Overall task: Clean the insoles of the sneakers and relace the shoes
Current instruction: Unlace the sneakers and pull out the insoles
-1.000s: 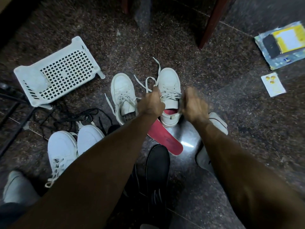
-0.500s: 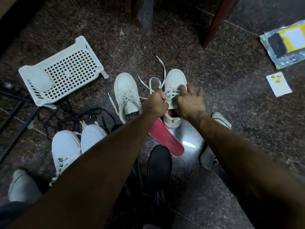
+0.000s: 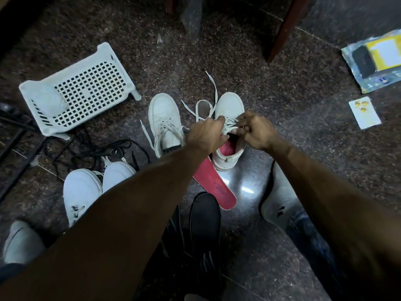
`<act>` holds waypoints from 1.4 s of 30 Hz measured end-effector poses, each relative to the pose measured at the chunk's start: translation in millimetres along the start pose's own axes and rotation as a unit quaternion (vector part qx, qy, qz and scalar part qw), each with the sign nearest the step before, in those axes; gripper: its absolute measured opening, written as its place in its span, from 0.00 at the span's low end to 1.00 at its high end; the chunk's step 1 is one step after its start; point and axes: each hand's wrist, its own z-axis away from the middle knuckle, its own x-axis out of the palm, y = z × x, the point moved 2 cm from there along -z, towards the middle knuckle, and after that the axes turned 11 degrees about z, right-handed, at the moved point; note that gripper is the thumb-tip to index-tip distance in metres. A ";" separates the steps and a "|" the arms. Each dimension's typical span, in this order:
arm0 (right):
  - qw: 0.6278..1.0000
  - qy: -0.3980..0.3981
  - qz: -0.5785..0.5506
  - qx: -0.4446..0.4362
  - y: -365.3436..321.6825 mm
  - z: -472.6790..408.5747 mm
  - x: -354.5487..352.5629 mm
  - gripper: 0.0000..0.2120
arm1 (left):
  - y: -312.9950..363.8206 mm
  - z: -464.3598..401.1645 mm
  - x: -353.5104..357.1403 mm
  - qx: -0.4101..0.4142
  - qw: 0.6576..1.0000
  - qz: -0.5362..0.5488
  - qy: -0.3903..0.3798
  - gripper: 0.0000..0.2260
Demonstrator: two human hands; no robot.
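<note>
Granite floor (image 3: 282, 109): both hands (image 3: 230, 131) pinch sneaker (image 3: 230, 105) laces (image 3: 213, 88).

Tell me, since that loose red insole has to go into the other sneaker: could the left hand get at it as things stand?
Probably yes, once freed. The left hand now pinches a lace on the sneaker; the red insole lies bare on the floor just behind it, partly under the left forearm, nothing on top.

Laces under left hand (image 3: 206, 135) and right hand (image 3: 255, 131) mostly hidden; grip on them unclear. Red insole (image 3: 217, 183) partly covered by forearm. Packet (image 3: 375, 59) cut off at right edge, print unreadable. Card (image 3: 364, 112) dots perhaps pills.
</note>
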 end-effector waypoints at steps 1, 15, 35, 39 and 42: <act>1.000 0.017 0.021 0.003 -1.7 3.0 0.3 0.11 | -0.9 -1.2 -0.9 0.006 1.000 -0.001 -0.006 0.17; 0.907 -0.198 0.326 -0.181 -56.8 27.4 -1.6 0.12 | -4.5 -17.2 -14.0 -0.126 0.963 0.190 -0.145 0.10; 0.849 -0.248 0.411 -0.221 -58.2 6.1 11.6 0.16 | -14.6 -16.1 -11.3 -0.180 0.917 0.315 -0.168 0.07; 0.827 -0.255 0.446 -0.228 -63.3 4.5 10.4 0.17 | -15.1 -16.1 -11.5 -0.173 0.920 0.310 -0.166 0.07; 0.815 -0.262 0.462 -0.230 -68.9 3.3 7.9 0.18 | -17.8 -13.8 -12.9 -0.176 0.915 0.318 -0.173 0.07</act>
